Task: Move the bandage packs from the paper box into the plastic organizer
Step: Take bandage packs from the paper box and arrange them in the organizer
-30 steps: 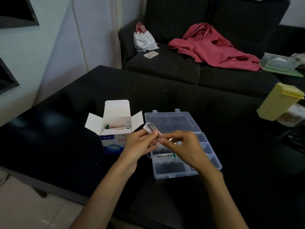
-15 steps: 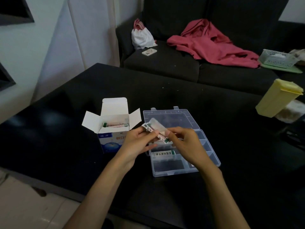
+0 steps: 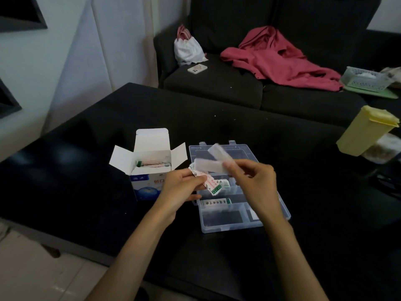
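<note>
A white and blue paper box [image 3: 145,183] stands open on the black table, with more bandage packs [image 3: 152,164] inside. To its right lies the clear plastic organizer [image 3: 277,213], lid open, with a bandage pack [image 3: 214,202] in one compartment. My left hand [image 3: 182,187] pinches a small stack of bandage packs [image 3: 211,184] above the organizer's left side. My right hand [image 3: 253,181] pinches a clear plastic wrapper [image 3: 211,162], lifted away from that stack over the lid.
A yellow lidded container [image 3: 364,133] stands at the table's right edge. Behind the black table [image 3: 86,192] is a dark sofa with a white bag [image 3: 187,47], a phone [image 3: 197,68], a pink garment [image 3: 280,57] and a green basket [image 3: 364,79].
My right hand has pulled the clear wrapper up and right, off the bandage stack. My left hand keeps hold of the stack, which now shows its printed faces.
</note>
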Motion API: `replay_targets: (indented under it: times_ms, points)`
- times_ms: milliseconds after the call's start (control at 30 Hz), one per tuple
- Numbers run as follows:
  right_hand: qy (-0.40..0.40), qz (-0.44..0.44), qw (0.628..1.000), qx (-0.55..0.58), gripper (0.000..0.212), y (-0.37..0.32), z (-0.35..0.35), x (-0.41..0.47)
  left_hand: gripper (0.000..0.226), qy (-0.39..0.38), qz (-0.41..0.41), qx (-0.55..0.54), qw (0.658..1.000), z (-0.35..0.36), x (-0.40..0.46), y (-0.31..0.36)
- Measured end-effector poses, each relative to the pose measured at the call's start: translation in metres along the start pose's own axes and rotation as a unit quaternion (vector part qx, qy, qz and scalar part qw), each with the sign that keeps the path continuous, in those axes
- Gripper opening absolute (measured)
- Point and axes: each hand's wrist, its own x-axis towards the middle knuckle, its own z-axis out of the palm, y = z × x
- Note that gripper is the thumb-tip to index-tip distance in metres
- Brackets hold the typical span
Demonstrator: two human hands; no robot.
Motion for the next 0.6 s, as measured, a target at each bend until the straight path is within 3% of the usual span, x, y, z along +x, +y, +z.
replay_targets:
  times_ms: [133,300,467,600]
  points:
    - [0.02,-0.141,0.983,-0.114,0.017,0.0018,0.004,-0.0031,0.014,0.001,-0.008,-0.039,0.999,0.0004,-0.0006,0.0043]
    - [0.153,-0.228,0.951,-0.141,0.022,0.0025,-0.0049,0.0004,0.017,-0.008,-0.024,-0.053,0.998,-0.0011,-0.0014,0.005]
    - [-0.045,-0.18,0.961,-0.206,0.024,0.0007,0.0018,-0.0035,0.018,-0.027,-0.004,-0.052,0.998,0.0005,-0.0054,0.0077]
    - [-0.125,-0.105,0.96,-0.228,0.023,0.0029,0.0018,-0.0019,0.02,-0.034,-0.002,-0.048,0.998,-0.0001,-0.0066,0.009]
